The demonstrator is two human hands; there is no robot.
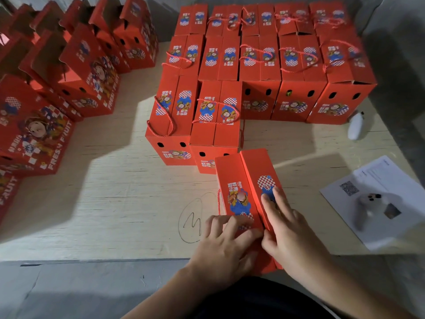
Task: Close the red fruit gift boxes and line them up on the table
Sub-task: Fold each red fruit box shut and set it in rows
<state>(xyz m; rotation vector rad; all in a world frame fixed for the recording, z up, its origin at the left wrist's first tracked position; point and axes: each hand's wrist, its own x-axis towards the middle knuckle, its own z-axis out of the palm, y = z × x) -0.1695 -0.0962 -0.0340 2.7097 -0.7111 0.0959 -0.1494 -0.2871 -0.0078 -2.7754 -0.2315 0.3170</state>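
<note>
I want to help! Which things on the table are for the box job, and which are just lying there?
For the job:
- red box under both hands, left hand and right hand pressing its top flaps
- closed boxes lined up behind
- open boxes at left

Just lying about:
- paper sheet
- white controller on it
- white object
- pen scribble

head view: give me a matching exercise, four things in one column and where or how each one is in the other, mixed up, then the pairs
Things
1. box under the hands
2. open boxes
3. white controller
4. pen scribble

Places or states
a. on the printed paper sheet, right side
b. on the bare table, just left of the hands
c. top flaps pressed together
d. flaps up, left side

Pairs: 1-c, 2-d, 3-a, 4-b
</note>
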